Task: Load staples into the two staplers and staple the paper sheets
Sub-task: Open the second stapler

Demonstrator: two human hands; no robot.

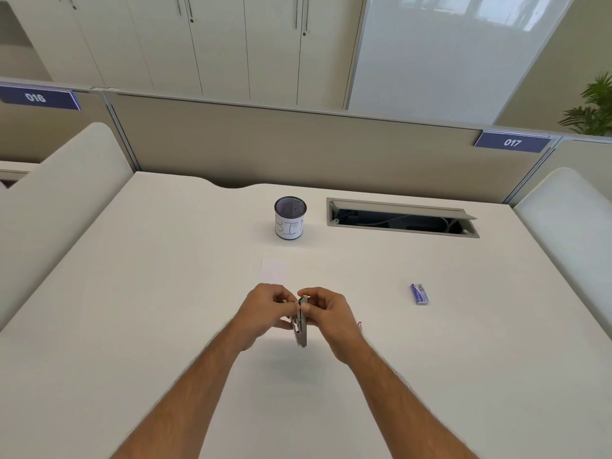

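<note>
White bench [165,293], frame centre: both hands, left [265,313] and right [326,314], clamp one stapler [302,329], seemingly loading staples; next, seat the strip squarely.

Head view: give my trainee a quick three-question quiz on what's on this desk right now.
1. True or false: the stapler is held by both the left hand and the right hand.
2. Where does the blue staple box lie? A) right of the hands B) inside the mesh cup C) on the paper sheet
3. What word is written on the cup's label?

Key: 1 true; 2 A; 3 BIN
</note>
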